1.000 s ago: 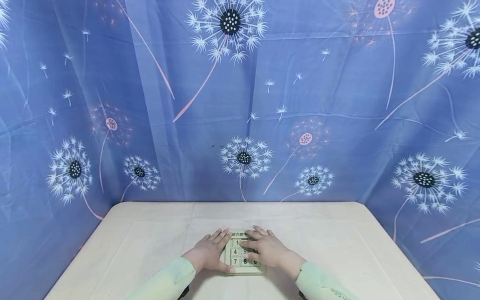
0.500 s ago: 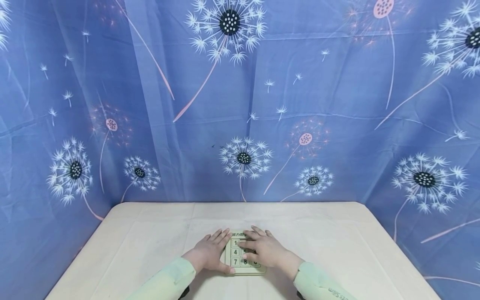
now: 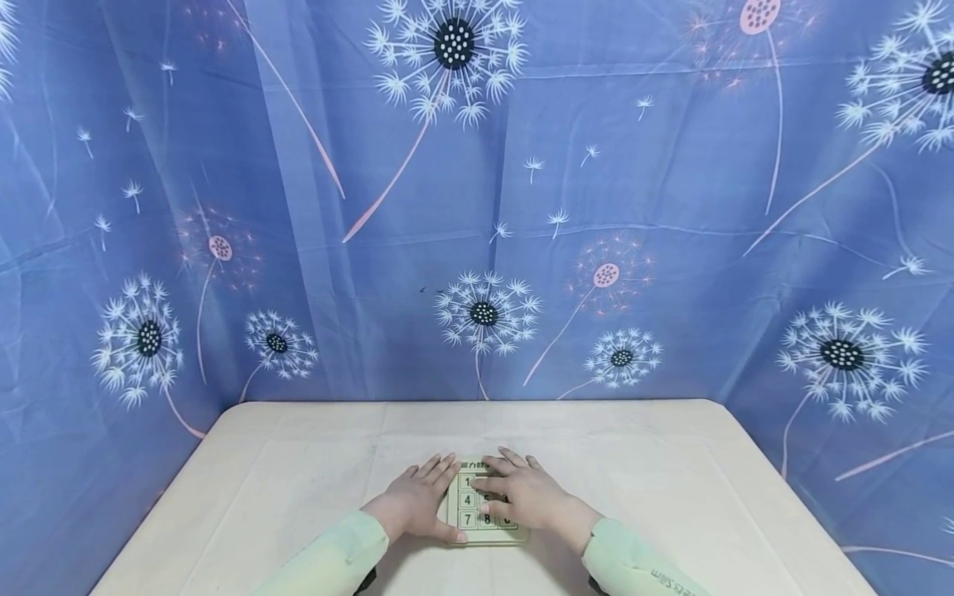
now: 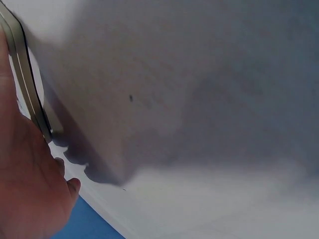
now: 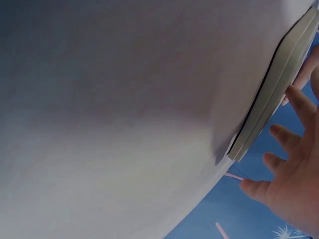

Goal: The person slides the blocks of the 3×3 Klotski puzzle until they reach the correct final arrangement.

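A pale green number slide puzzle (image 3: 495, 540) lies flat on the table in the head view, with tiles 1, 4, 7 and 8 readable. My left hand (image 3: 420, 501) rests along its left side, fingers straight, thumb at the lower left corner. Over the right part of the board, my right hand (image 3: 535, 494) spreads its fingers; the index fingertip is at the tile marked 1 (image 3: 467, 482). That hand covers much of the right column. In the left wrist view the palm lies against the puzzle's edge (image 4: 30, 84); the right wrist view shows spread fingers (image 5: 285, 139) beside it.
A cream-covered table (image 3: 313, 472) extends around the puzzle on all sides. Blue cloth (image 3: 387, 331) with a dandelion print hangs behind the table and along both sides.
The tile marked 1 has shifted slightly left in the top row, and the right hand has moved a little left with it. The left hand has stayed in place.
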### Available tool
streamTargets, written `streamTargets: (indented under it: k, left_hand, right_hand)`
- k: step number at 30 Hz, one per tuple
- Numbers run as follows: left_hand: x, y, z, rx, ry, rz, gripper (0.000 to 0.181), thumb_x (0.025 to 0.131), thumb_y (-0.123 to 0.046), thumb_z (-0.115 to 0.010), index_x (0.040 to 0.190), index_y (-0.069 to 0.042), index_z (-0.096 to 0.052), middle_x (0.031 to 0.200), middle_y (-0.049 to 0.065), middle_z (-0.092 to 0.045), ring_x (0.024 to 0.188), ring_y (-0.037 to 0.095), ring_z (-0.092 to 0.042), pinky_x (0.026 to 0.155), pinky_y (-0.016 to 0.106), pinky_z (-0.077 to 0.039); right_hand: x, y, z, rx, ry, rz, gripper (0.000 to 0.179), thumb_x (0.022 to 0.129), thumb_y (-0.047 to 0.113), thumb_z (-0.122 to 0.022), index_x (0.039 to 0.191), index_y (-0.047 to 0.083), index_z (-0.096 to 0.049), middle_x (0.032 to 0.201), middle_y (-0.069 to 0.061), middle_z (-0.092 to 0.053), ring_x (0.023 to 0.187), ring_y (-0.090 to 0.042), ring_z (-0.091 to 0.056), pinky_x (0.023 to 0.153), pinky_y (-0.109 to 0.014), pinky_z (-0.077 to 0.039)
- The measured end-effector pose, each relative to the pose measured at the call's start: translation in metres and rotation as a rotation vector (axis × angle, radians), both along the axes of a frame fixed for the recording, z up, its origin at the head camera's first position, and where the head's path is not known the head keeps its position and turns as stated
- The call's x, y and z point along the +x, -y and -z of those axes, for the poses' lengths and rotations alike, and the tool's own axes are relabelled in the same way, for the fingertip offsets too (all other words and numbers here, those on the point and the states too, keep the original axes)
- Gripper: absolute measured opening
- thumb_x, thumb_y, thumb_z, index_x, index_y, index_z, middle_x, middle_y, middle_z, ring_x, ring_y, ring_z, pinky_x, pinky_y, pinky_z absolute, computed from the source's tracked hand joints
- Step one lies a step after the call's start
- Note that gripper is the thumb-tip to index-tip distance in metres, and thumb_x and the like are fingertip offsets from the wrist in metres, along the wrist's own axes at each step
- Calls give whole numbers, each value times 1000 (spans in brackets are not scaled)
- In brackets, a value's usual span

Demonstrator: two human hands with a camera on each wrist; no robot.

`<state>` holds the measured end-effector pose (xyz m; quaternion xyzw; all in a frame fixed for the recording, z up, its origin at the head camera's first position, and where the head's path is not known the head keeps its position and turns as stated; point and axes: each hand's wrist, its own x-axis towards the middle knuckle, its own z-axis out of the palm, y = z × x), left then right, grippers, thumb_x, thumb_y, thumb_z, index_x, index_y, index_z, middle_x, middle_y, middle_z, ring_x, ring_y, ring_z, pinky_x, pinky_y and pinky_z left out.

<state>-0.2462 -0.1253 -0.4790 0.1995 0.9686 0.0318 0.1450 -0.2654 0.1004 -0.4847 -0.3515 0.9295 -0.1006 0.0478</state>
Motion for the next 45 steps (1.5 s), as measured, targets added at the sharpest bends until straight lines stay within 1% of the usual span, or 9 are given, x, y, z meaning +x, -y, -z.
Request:
streamTargets:
  k: [8,13,22,26,33,40,45]
  left_hand:
    - [-1,-1,0,12,10,-6,111,80,-74,-72,162,-12,-29,173,4,-24,161,27,-24,130,49,-29]
    - [-2,0,2,11,-2,-2,112,79,-74,-72,162,-12,-29,173,5,-24,160,27,-24,130,49,-29]
    - [0,2,4,15,-19,2,111,79,-73,-73,162,-11,-30,172,5,-26,160,28,-25,129,50,-30]
    - [-1,1,6,19,-14,-4,112,79,-74,-72,162,-12,-29,172,5,-25,160,28,-25,130,50,-30]
    - [-2,0,4,28,6,-21,114,78,-75,-72,162,-13,-29,173,4,-24,160,28,-24,130,50,-28]
    - [-1,0,4,49,9,-22,114,77,-73,-74,162,-12,-29,173,5,-24,161,28,-23,130,50,-28]
    - [0,1,3,42,-2,-13,114,78,-73,-74,162,-11,-29,172,6,-25,161,28,-23,130,50,-28]
  right_hand:
    - [1,0,0,14,-3,4,48,98,50,-62,141,28,-63,159,-9,-50,151,-41,-40,115,-72,-38]
    - [2,-3,-1,10,4,3,49,98,51,-61,142,28,-62,159,-9,-50,151,-41,-40,116,-72,-38]
    - [5,-22,-2,-34,-64,-22,51,100,49,-59,142,20,-62,154,-14,-54,147,-44,-44,112,-74,-40]
    - [6,-30,-1,-43,-66,-15,50,100,48,-60,140,19,-63,153,-14,-55,146,-44,-45,112,-75,-40]
    - [7,-44,0,-49,-87,-10,49,99,50,-60,137,19,-66,151,-15,-56,144,-46,-47,109,-75,-42]
    - [7,-52,0,-58,-52,18,54,99,52,-59,141,18,-63,154,-17,-53,147,-47,-42,113,-76,-36]
    - [7,-54,1,-60,-48,14,53,99,52,-59,140,18,-63,154,-18,-53,147,-48,-42,113,-77,-37]
